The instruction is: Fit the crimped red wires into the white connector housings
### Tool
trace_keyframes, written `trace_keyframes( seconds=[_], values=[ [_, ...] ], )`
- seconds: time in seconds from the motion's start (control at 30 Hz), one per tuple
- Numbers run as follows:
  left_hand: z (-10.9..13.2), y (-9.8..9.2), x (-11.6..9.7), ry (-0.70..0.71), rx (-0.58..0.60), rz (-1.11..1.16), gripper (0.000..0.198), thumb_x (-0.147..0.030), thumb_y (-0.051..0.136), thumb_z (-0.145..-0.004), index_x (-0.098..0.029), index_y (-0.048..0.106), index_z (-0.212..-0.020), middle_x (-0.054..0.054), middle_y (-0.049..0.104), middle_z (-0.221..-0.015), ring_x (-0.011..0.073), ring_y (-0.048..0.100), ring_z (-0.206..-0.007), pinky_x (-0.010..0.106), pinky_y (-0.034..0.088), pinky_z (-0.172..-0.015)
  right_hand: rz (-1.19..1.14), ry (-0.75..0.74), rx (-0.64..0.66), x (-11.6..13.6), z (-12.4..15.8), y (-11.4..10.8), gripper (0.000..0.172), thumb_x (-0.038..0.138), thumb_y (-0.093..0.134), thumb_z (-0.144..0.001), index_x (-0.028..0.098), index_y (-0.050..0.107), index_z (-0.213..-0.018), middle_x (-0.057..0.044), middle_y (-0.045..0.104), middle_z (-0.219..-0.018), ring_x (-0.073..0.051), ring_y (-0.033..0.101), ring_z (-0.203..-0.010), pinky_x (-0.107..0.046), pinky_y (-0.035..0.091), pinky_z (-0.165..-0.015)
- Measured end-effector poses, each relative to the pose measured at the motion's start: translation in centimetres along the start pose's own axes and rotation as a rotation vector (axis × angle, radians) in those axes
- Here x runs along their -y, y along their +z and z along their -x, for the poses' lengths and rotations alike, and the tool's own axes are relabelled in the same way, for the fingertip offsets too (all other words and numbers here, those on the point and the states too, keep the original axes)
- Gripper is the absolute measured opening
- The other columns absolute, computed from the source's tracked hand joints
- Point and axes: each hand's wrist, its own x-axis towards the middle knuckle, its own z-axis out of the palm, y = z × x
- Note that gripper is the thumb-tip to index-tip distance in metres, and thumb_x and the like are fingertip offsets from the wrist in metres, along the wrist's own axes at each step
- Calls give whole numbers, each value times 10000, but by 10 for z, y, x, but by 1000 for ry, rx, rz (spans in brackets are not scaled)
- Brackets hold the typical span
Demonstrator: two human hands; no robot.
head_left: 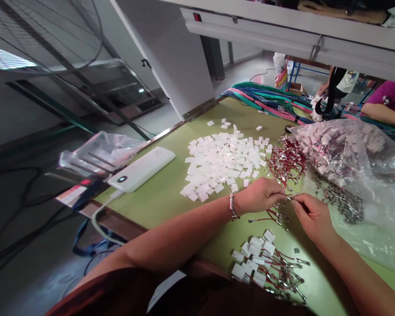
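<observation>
My left hand (pixel 261 194), with a bracelet at the wrist, is closed in a pinch on a short red wire. Facing it, my right hand (pixel 311 213) pinches a small metal piece at the wire's end; fine detail is too small to tell. Just beyond them is a heap of red wires with metal terminals (pixel 286 162). White connector pieces (pixel 220 160) lie in a loose pile to the left. Nearer my body are red wires with white pieces attached (pixel 255 259). Small metal parts (pixel 344 202) lie on clear plastic right of my hands.
A white power bank (pixel 143 169) with a cable sits at the table's left edge beside a plastic bag (pixel 100 151). A clear bag of white pieces (pixel 345 140) is at right. Wire bundles (pixel 266 101) cross the back, near a person's arm (pixel 385 112). A shelf hangs above.
</observation>
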Motion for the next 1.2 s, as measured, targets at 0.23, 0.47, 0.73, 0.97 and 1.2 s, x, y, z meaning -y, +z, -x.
trace_keyframes(
  seconds=[0.23, 0.47, 0.73, 0.97, 1.2],
  values=[
    [-1, -9, 3, 0, 148, 190, 160, -221, 606, -853, -140, 684, -740, 15, 666, -662, 77, 575, -602, 182, 459, -596, 253, -328, -51, 0, 8, 12, 195, 165, 458, -946, 170, 649, -907, -76, 659, -739, -174, 602, -687, -281, 492, -641],
    [-4, -10, 2, -215, 63, 338, 231, -302, 583, -848, -137, 689, -725, 12, 668, -659, 70, 564, -584, 183, 460, -581, 216, -243, 4, -6, 4, 11, 210, 181, 444, -950, 180, 640, -875, -48, 652, -719, -156, 586, -645, -269, 480, -610],
    [-6, -13, 16, -393, -158, 263, 237, -282, 535, -867, -157, 710, -968, 44, 726, -868, 114, 628, -758, 236, 498, -711, 264, -207, 185, -13, 4, 9, 256, 278, 468, -947, 199, 711, -931, -67, 702, -909, -181, 638, -835, -297, 501, -713],
    [-8, -5, 13, -403, -157, 267, 237, -341, 581, -833, -156, 727, -818, 28, 708, -772, 95, 572, -633, 226, 454, -614, 826, 397, 271, -41, -13, -31, 292, 403, 529, -888, 182, 685, -779, -92, 667, -856, -193, 615, -640, -283, 346, -508],
    [-7, 5, 14, -362, -138, 315, 244, -357, 586, -828, -162, 728, -797, 28, 712, -773, 93, 572, -644, 225, 456, -631, 843, 387, 393, -59, -13, -29, 197, 242, 487, -909, 154, 645, -831, -127, 685, -926, -224, 650, -710, -303, 342, -543]
  ],
)
